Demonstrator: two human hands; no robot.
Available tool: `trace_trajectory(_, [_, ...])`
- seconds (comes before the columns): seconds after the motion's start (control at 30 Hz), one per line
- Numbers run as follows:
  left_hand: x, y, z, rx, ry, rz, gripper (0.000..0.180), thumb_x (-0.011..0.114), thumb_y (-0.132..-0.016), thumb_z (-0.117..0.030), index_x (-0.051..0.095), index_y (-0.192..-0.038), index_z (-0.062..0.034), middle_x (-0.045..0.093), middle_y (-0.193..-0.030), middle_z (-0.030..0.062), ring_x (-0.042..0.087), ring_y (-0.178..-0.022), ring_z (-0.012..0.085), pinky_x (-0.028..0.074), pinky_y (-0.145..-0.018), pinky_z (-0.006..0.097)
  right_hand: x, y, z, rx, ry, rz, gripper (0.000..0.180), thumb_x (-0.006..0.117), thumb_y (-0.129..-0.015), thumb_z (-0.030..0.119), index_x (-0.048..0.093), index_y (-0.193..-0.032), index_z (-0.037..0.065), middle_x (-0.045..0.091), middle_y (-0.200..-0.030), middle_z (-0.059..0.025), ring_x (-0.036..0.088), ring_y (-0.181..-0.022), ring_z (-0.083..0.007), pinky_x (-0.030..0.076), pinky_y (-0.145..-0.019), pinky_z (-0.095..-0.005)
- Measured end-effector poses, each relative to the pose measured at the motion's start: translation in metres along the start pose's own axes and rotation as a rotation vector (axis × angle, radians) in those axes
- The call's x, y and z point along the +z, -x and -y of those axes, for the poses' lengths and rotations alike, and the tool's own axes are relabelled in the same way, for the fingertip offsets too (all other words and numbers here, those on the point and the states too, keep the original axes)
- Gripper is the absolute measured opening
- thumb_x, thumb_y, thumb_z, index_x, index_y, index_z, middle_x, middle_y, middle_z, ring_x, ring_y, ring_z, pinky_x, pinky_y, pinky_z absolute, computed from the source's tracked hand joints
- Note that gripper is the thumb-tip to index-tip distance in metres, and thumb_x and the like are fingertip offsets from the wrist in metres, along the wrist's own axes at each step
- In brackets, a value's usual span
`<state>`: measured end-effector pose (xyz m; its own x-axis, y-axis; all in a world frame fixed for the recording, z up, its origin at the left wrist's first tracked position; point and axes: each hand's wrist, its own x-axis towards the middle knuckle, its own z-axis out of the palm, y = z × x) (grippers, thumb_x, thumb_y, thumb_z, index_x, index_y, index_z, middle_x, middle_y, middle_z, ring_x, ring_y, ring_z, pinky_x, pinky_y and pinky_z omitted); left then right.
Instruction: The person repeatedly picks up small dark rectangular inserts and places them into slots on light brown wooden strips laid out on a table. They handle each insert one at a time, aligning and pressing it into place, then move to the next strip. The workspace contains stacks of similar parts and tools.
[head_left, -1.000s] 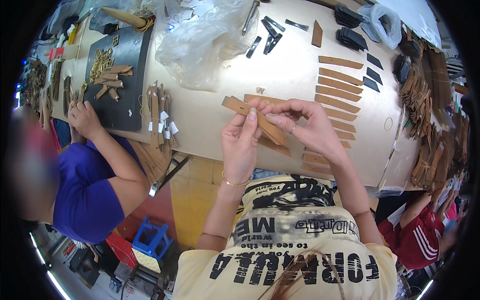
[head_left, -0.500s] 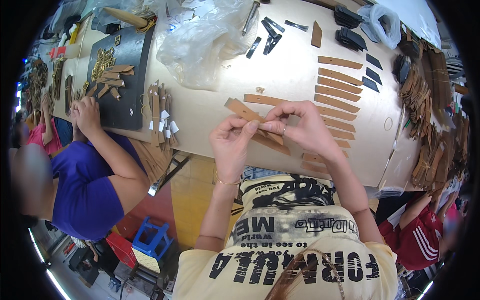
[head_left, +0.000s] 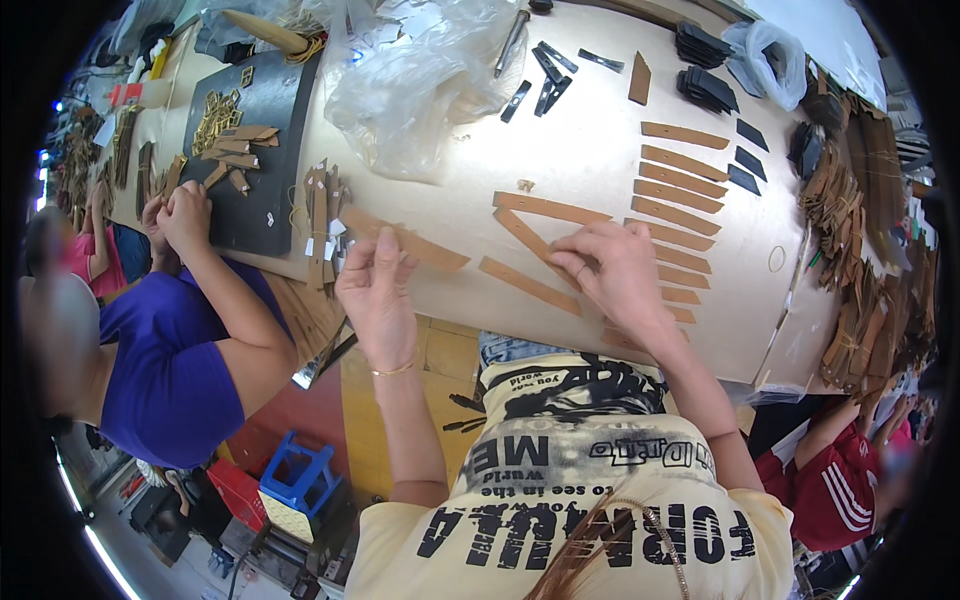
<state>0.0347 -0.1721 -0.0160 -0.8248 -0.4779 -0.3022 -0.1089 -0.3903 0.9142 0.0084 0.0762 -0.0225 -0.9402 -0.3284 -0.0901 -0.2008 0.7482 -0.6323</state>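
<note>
Pinched between thumb and bent fingers of the left hand (head_left: 380, 290): a long, thin, tan-brown, leather-like strip (head_left: 440, 250), above the pale, smooth tabletop (head_left: 590, 165). Probably light, flexible, hardly slippery or fragile; best taken near mid-length, across both long edges. Nearly closed at the lower end of a second tan-brown strip (head_left: 523, 236): the right hand (head_left: 620, 275), whether pinching or merely pressing impossible to tell. Between both hands, flat: a third tan-brown strip (head_left: 528, 285). Close at left, a white-tagged brown strip bundle (head_left: 318, 215); at right, a column of tan-brown strips (head_left: 676, 216), best skirted. Near table edge bodyward; widest room for moving beyond the hands, short of a crumpled, translucent plastic bag (head_left: 400, 120).
</note>
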Motion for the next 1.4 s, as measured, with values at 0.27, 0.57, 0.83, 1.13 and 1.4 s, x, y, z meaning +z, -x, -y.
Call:
trace_trajectory(0.27, [0.038,0.01,0.009,-0.085,0.03,0.163,0.009,0.072,-0.094,-0.013,0.07,-0.098,-0.0052,0.07,-0.092,0.0007,0.063,-0.08,0.007,0.055,-0.071,0.025,0.007,-0.009,-0.004,-0.065,-0.033,-0.015,0.02,0.069,-0.09,0.023,0.075,-0.105,0.011,0.065,-0.087,-0.0037,0.06,-0.085,-0.0214,0.037,-0.083,-0.0361])
trace_trajectory(0.57, [0.051,0.014,0.013,-0.191,0.06,0.255,0.013,0.07,-0.095,-0.013,0.067,-0.104,-0.0041,0.069,-0.097,0.0017,0.065,-0.086,0.0079,0.056,-0.077,0.026,0.019,0.002,-0.006,-0.281,-0.021,0.025,0.02,0.07,-0.088,0.019,0.074,-0.106,0.012,0.061,-0.088,-0.0035,0.06,-0.092,-0.021,0.039,-0.086,-0.0388])
trace_trajectory(0.83, [0.078,0.015,0.025,-0.272,0.092,0.322,0.014,0.065,-0.098,-0.01,0.064,-0.11,-0.0033,0.067,-0.102,0.0026,0.064,-0.093,0.0087,0.057,-0.083,0.029,-0.034,-0.023,-0.021,0.21,-1.033,0.04,0.03,0.066,-0.097,0.018,0.067,-0.122,0.002,0.067,-0.096,-0.0023,0.057,-0.085,-0.0085,0.049,-0.081,-0.0275])
trace_trajectory(1.13, [0.104,-0.013,0.049,0.01,-0.073,0.241,0.028,0.065,-0.096,-0.004,0.056,-0.122,0.0031,0.059,-0.12,0.0101,0.061,-0.108,0.0167,0.053,-0.093,0.029,-0.036,-0.064,-0.028,0.102,-0.265,0.016,0.015,0.07,-0.09,0.017,0.075,-0.098,0.005,0.069,-0.082,-0.0054,0.062,-0.069,-0.017,0.05,-0.068,-0.0315])
trace_trajectory(1.4, [0.064,-0.023,0.037,0.554,-0.855,0.301,0.037,0.066,-0.09,-0.005,0.061,-0.127,-0.0032,0.052,-0.143,0.0183,0.046,-0.135,0.0364,0.038,-0.111,0.045,-0.015,-0.055,-0.032,0.004,0.049,-0.131,0.011,0.069,-0.089,0.019,0.075,-0.09,0.01,0.066,-0.082,-0.0077,0.064,-0.079,-0.0266,0.046,-0.076,-0.0403])
